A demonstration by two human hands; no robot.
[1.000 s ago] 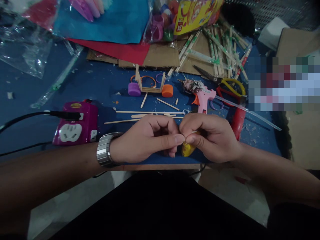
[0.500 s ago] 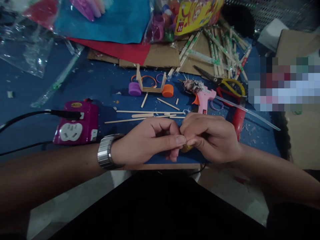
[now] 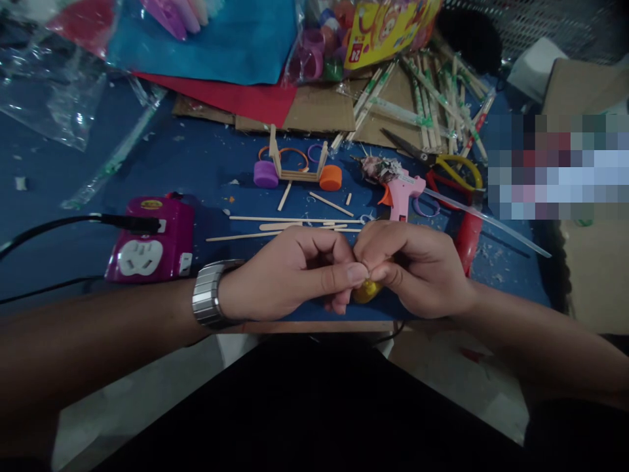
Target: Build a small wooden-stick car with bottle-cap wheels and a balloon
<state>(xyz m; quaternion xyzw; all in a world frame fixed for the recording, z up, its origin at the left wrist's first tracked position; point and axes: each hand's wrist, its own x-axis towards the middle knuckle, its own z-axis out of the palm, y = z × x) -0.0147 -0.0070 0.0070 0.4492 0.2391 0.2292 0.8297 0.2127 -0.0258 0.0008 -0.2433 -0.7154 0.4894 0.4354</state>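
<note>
Close to the table's front edge, my left hand and my right hand meet, thumbs and fingertips pinched together. What they pinch is hidden or too small to name. Just below the fingertips a shiny yellow object partly shows; I cannot tell whether it is held. Beyond my left hand lie several thin wooden sticks. A small wooden stick frame stands past them, with a purple bottle cap and an orange bottle cap at its ends. A pink glue gun lies beyond my right hand.
A purple power socket with a plugged-in cable sits at left. Yellow-and-red-handled pliers and a red-handled tool lie at right. Chopsticks, cardboard, red and blue sheets and a bag of caps fill the back.
My fingertips have shifted slightly while staying pinched together. More of the yellow object shows beneath them. The things on the table have not moved.
</note>
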